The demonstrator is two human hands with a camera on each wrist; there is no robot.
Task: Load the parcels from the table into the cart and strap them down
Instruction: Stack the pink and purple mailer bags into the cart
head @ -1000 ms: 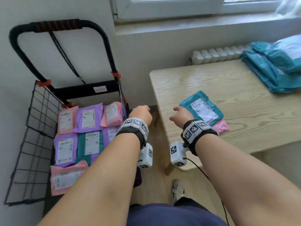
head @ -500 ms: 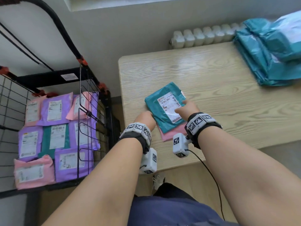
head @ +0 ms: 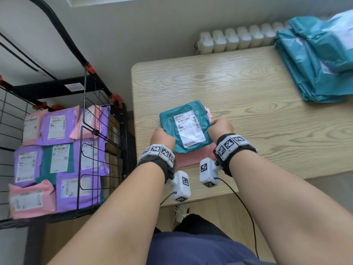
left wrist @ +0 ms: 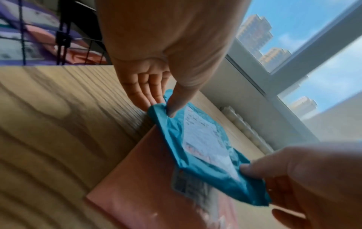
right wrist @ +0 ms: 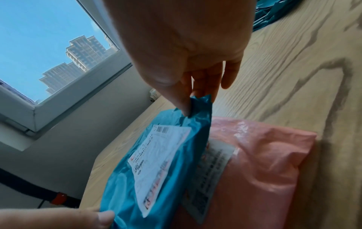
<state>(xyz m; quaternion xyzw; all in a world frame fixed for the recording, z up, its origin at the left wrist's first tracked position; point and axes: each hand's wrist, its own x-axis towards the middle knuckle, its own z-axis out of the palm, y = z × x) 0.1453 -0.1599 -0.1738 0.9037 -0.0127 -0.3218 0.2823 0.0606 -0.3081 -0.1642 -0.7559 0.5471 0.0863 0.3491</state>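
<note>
A teal parcel (head: 188,127) with a white label lies on a pink parcel (head: 193,159) near the front of the wooden table (head: 248,96). My left hand (head: 162,137) pinches the teal parcel's left edge (left wrist: 160,108) between thumb and fingers. My right hand (head: 219,127) pinches its right edge (right wrist: 197,105) the same way. The teal parcel (left wrist: 205,139) is lifted slightly off the pink parcel (right wrist: 254,162). The black wire cart (head: 99,134) stands left of the table, holding several purple, pink and teal parcels (head: 57,155).
A heap of larger teal bags (head: 321,60) sits on the table's far right. A white radiator (head: 235,39) runs behind the table under the window. The cart's black handle frame (head: 63,35) leans on the wall. Wrist camera cables (head: 246,211) hang below my arms.
Both hands have come from the table's left edge onto the teal parcel and taken hold of its two sides. The view has swung right and down over the table.
</note>
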